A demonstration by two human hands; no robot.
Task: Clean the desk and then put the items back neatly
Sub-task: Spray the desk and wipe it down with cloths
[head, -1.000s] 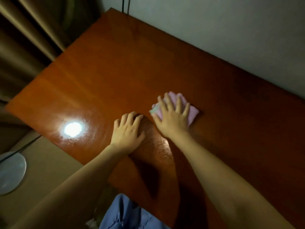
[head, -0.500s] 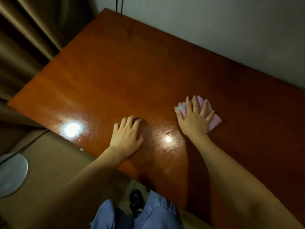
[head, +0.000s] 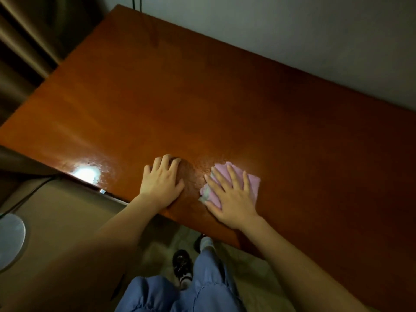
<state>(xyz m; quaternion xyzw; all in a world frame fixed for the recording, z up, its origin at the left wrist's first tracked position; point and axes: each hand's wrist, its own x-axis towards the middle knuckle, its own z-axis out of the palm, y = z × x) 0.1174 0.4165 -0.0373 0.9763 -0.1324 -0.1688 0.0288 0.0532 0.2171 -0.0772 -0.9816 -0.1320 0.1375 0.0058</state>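
A glossy reddish-brown wooden desk (head: 202, 104) fills most of the view. My right hand (head: 231, 197) lies flat with spread fingers on a folded pink cloth (head: 253, 184) near the desk's front edge, pressing it onto the wood. Most of the cloth is hidden under the palm; a pale corner shows at its left. My left hand (head: 161, 183) rests palm down on the bare desk just left of the cloth, fingers straight, holding nothing.
A grey wall (head: 292, 25) runs behind the desk and curtains (head: 24, 46) hang at the left. A bright lamp reflection (head: 85, 173) sits on the wood near the front edge. Below are the floor, a round grey object (head: 10, 239), a cable and my legs.
My right hand slid the pink cloth out to the right, then back toward the front edge near my left hand. The left hand stayed planted on the desk.
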